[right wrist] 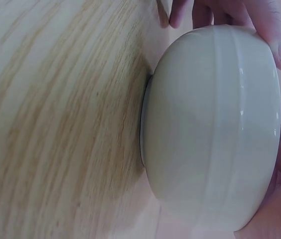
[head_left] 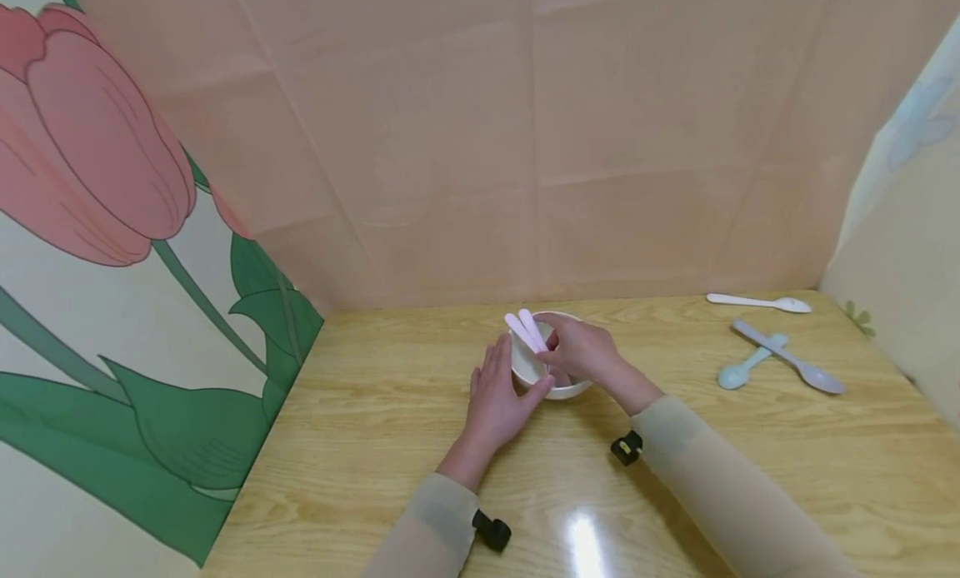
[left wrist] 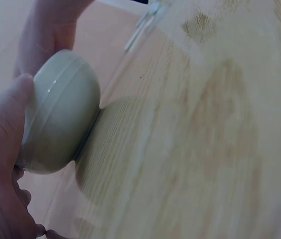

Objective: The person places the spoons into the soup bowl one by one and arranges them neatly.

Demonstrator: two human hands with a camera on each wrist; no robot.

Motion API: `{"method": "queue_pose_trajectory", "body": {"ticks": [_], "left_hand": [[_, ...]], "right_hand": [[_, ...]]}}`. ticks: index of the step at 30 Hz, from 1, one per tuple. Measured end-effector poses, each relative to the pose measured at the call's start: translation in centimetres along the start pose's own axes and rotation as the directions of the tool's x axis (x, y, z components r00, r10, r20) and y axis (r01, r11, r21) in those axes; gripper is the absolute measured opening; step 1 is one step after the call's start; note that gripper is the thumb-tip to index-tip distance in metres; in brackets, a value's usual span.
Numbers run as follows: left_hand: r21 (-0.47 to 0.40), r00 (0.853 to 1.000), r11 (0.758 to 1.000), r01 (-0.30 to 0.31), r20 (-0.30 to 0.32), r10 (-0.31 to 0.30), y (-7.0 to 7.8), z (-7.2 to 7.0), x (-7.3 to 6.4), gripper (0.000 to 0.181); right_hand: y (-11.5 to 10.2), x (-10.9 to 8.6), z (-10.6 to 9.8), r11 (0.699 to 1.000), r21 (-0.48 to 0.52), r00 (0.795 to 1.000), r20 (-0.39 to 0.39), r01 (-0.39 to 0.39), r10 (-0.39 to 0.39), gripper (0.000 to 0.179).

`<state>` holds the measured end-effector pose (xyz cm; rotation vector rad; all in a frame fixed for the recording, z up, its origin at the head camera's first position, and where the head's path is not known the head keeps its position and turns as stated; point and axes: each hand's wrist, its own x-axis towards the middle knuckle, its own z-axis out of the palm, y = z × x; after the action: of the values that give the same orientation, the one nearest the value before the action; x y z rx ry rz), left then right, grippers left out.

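A white bowl (head_left: 566, 392) stands on the wooden table in the head view, between both hands. My left hand (head_left: 497, 399) grips its left side, the thumb at the near rim and the fingers along the outer wall. Over the bowl's right side reaches my right hand (head_left: 581, 349), its thumb and fingertips at two pale pink spoons (head_left: 525, 328), pinching them. Their handles slant up to the left past the rim; the lower ends are hidden by the hand. From the right wrist view, the bowl (right wrist: 210, 129) sits upright with the left thumb pressed on its rim.
Toward the right of the table, a grey spoon (head_left: 787, 356) lies crossed over a light green spoon (head_left: 735, 376). Behind them a white spoon (head_left: 757, 301) lies near the back edge. A pink-beige sheet (head_left: 450, 145) covers the wall behind the table (head_left: 360, 453).
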<state>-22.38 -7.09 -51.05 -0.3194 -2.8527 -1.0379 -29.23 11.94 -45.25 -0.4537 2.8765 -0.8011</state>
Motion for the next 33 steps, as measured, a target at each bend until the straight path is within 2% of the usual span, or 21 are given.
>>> {"method": "queue_pose_trajectory", "body": {"ticks": [12,19,24,29,33], "left_hand": [[-0.006,1.0,1.0,-0.007,0.001,0.007,0.3,0.1,0.0,0.113],[-0.012,1.0,1.0,-0.017,-0.009,0.017,0.2,0.0,0.0,0.11],[-0.017,1.0,1.0,-0.019,-0.011,0.019,0.3,-0.2,0.0,0.109],[-0.007,1.0,1.0,-0.014,-0.005,0.014,0.3,-0.2,-0.1,0.11],[-0.01,1.0,1.0,-0.015,-0.011,0.015,0.2,-0.1,-0.2,0.109]], "right_hand": [[0.2,-0.4,-0.2,1.0,-0.005,1.0,-0.005,0.01,-0.01,0.076],[0.0,-0.9,-0.7,0.997,0.072,1.0,-0.028,-0.001,0.003,0.07],[0.0,-1.3,-1.0,0.991,0.119,0.993,-0.108,0.061,-0.048,0.063],[0.1,-1.9,-1.6,0.984,0.116,0.972,-0.207,0.134,-0.108,0.061],[0.3,-2.3,-2.2,0.982,0.109,0.961,-0.249,0.153,-0.122,0.06]]}}
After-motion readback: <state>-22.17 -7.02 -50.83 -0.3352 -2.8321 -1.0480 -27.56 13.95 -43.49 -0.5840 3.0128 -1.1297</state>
